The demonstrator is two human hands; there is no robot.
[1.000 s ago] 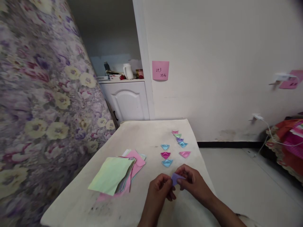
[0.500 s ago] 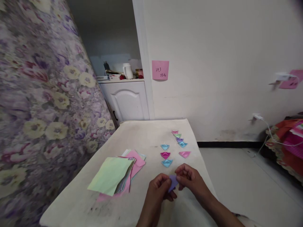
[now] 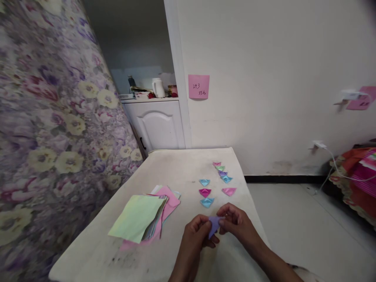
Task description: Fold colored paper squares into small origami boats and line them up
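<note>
Both my hands hold a small folded purple paper piece (image 3: 214, 226) just above the near part of the white table (image 3: 176, 168). My left hand (image 3: 194, 237) pinches its left side and my right hand (image 3: 237, 224) pinches its right side, fingers closed. Just beyond my hands lie several finished folded paper shapes: a light blue one (image 3: 207, 202), a magenta one (image 3: 205, 192), a pink one (image 3: 229, 191), and a further row (image 3: 222, 172) toward the table's far edge.
A stack of coloured paper sheets (image 3: 142, 216), pale green on top, lies to the left of my hands. A floral cloth (image 3: 53, 129) hangs along the left. A pink note (image 3: 199, 86) is on the wall, and a white cabinet (image 3: 157, 123) stands behind.
The purple paper piece has turned between my fingers, from lying flat to a more upright, pointed shape. My hands have stayed in nearly the same place.
</note>
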